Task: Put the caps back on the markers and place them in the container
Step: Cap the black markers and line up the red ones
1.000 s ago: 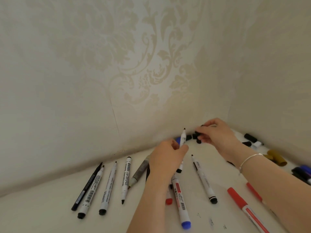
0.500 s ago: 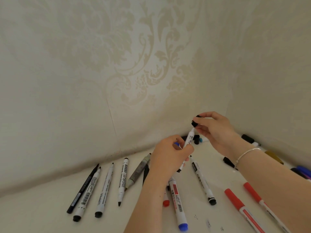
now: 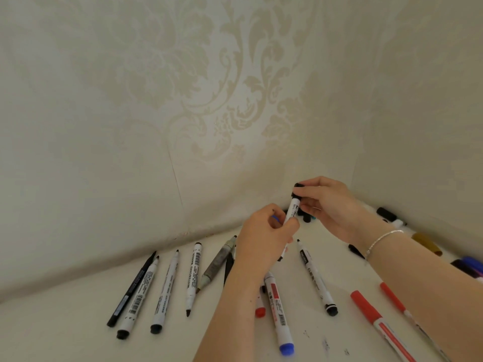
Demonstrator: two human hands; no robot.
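Observation:
My left hand grips a white marker by its lower barrel and holds it nearly upright above the white table. My right hand pinches a black cap that sits on the marker's top end. Several uncapped markers lie in a row on the table to the left, among them a white one with a barcode. More markers lie near my forearms, such as a blue-ended one. No container is in view.
Loose black caps lie in the wall corner behind my hands. Two red markers lie at the lower right. A black cap, a brown cap and dark blue caps lie along the right wall.
My right hand lifted a black cap from the corner pile and brought it onto the tip of the marker, which my left hand raised slightly.

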